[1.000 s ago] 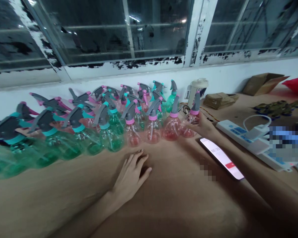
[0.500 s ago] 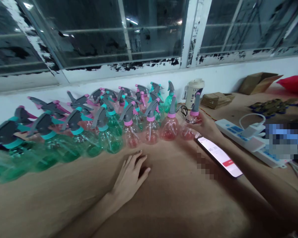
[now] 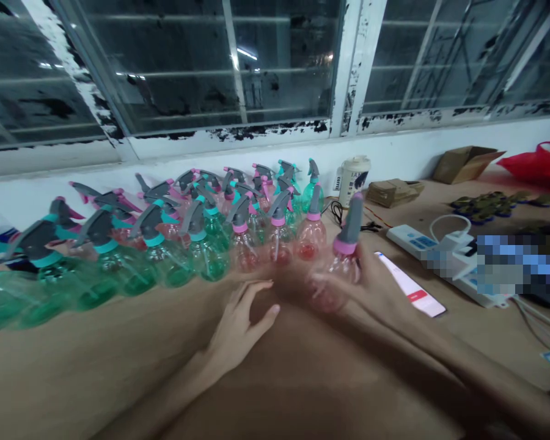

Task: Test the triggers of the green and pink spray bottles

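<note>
My right hand [image 3: 366, 284] is wrapped round a clear pink spray bottle [image 3: 332, 287] with a grey trigger head and pink collar, tilted slightly and blurred by motion. My left hand [image 3: 242, 315] is over the table with its fingers apart and nothing in them. Beyond it, several more spray bottles stand close together: pink ones such as the pink bottle [image 3: 311, 237] in the front row, and green ones with turquoise collars such as the green bottle [image 3: 208, 256] to the left. Fingers of my right hand partly hide the body of the held bottle.
A lit phone [image 3: 412, 287] lies right of my right hand, beside a white power strip [image 3: 449, 263] with plugs and cables. Behind are a paper coffee cup [image 3: 354, 180], flattened cardboard [image 3: 394, 192], an open carton [image 3: 467, 164] and a red bag [image 3: 536, 162]. A windowed wall borders the table.
My right hand has brought the pink spray bottle from the right end of the front row toward me and slightly left, clear of the phone. My left hand stays nearly in place.
</note>
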Motion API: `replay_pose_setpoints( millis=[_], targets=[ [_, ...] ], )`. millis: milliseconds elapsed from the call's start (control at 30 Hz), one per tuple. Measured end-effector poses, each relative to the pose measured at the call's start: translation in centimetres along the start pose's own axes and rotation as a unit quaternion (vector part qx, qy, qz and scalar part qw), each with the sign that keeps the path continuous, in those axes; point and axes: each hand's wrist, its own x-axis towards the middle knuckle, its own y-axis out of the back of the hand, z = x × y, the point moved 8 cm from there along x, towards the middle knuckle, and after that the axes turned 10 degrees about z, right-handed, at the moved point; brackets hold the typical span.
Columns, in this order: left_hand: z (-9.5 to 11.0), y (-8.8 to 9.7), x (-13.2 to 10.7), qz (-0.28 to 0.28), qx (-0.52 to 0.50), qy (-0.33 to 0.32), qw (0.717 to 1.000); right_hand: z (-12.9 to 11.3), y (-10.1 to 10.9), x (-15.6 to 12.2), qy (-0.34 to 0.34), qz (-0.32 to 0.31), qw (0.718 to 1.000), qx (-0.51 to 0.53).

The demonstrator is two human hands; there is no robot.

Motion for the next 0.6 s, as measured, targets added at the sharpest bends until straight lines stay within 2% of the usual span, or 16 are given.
replay_pose_setpoints(
  millis=[100,233,367,467,600],
  targets=[
    [0.9,0.8,-0.2,-0.002,-0.062,0.025,0.998,-2.4,-2.8,-2.4,0.018,-0.042,0.999,-0.023],
    [2.3,2.1,-0.2,0.014,-0.112,0.022,0.993,-5.2,-5.5,-3.9,0.073,-0.071,0.995,0.004],
    [3.8,2.9,0.4,0.021,-0.125,0.009,0.992,-7.0,-7.1,-4.6,0.094,-0.074,0.993,0.002],
    [4.7,3.4,1.4,0.035,-0.152,0.0,0.988,-8.4,-7.8,-5.1,0.137,-0.074,0.988,-0.004],
    [4.6,3.5,2.5,0.049,-0.192,0.007,0.98,-9.2,-9.0,-6.0,0.183,-0.1,0.977,0.052]
  ],
)
